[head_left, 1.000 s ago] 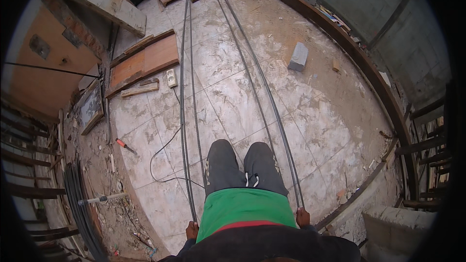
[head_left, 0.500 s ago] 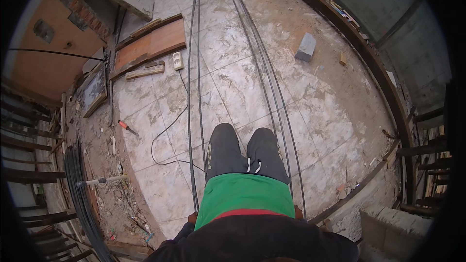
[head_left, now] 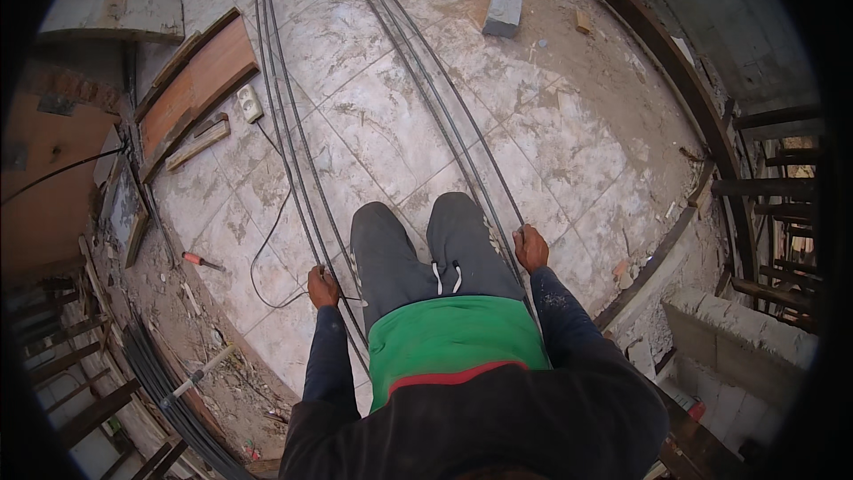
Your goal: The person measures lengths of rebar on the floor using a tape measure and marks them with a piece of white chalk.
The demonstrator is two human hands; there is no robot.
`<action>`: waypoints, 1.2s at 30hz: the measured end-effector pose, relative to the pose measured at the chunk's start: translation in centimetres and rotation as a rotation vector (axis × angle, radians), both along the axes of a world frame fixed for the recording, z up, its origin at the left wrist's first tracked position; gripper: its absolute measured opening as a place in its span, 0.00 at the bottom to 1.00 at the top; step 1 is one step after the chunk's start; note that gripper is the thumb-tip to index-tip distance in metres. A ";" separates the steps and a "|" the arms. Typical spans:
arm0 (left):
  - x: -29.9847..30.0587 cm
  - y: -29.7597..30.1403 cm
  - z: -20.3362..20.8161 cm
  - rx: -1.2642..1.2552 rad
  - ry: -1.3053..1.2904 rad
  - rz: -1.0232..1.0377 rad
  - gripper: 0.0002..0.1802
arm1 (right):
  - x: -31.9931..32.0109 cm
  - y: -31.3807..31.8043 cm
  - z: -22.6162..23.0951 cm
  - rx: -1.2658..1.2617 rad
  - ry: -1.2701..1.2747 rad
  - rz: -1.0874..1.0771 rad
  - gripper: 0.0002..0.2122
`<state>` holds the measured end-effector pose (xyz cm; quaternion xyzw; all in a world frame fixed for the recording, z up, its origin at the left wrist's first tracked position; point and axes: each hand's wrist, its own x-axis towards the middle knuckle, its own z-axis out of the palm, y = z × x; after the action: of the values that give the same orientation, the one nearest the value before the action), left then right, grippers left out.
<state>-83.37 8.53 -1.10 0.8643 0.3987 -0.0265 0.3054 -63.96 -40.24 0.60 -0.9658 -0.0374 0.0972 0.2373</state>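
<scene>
Long dark steel rebar rods run away from me over the floor, one set of rods [head_left: 286,116] on my left and another set [head_left: 418,73] on my right. My left hand [head_left: 323,288] is closed on the left rods beside my thigh; its palm hides how many it holds. Beyond my right knee, my right hand [head_left: 532,250] pinches the outermost right rod near its end. Between the two sets are my legs in grey trousers.
A white power strip [head_left: 250,103] with a dark cord lies left, near wooden panels [head_left: 200,84]. A red-handled tool [head_left: 203,260] rests nearer. Farther right sits a grey block [head_left: 503,9]. A hammer [head_left: 198,375] and more rods [head_left: 160,391] lie lower left. A long beam [head_left: 684,76] edges the right side.
Both hands came forward from beside my hips, where they were mostly hidden, and are now on the rods. My view has shifted, so the floor items appear farther left and higher.
</scene>
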 end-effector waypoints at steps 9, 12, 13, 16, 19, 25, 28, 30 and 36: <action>19.3 8.1 -1.2 0.255 0.234 0.133 0.20 | 19.5 17.5 -2.6 0.030 -0.071 0.024 0.17; 21.9 9.3 -1.0 0.316 0.212 0.130 0.14 | 24.0 20.3 -4.2 0.062 0.000 0.023 0.17; 22.6 9.7 -0.9 0.376 0.191 0.104 0.13 | 25.3 20.8 -4.7 0.076 0.115 0.042 0.16; 24.8 10.4 -1.1 0.389 0.149 -0.014 0.16 | 28.2 22.1 -6.4 0.105 0.202 -0.030 0.16; 26.8 10.8 -2.3 0.356 0.122 0.097 0.16 | 28.9 22.6 -7.7 0.130 0.190 -0.052 0.17; 26.9 12.1 -4.6 0.010 0.054 0.322 0.18 | 28.5 22.2 -8.0 0.223 0.147 -0.059 0.21; 26.0 12.7 -4.3 -0.015 -0.105 0.253 0.25 | 28.5 22.0 -6.8 0.266 0.082 -0.030 0.22; 25.6 13.2 -3.6 0.020 -0.173 0.211 0.26 | 28.4 22.2 -5.6 0.302 0.044 -0.033 0.23; 23.9 13.1 -1.5 0.048 -0.182 0.159 0.24 | 26.7 20.9 -1.8 0.314 0.028 -0.028 0.23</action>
<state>-59.45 21.60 -2.58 0.8359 0.4373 0.0861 0.3205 -37.26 -19.32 -1.15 -0.9158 -0.0352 0.1003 0.3874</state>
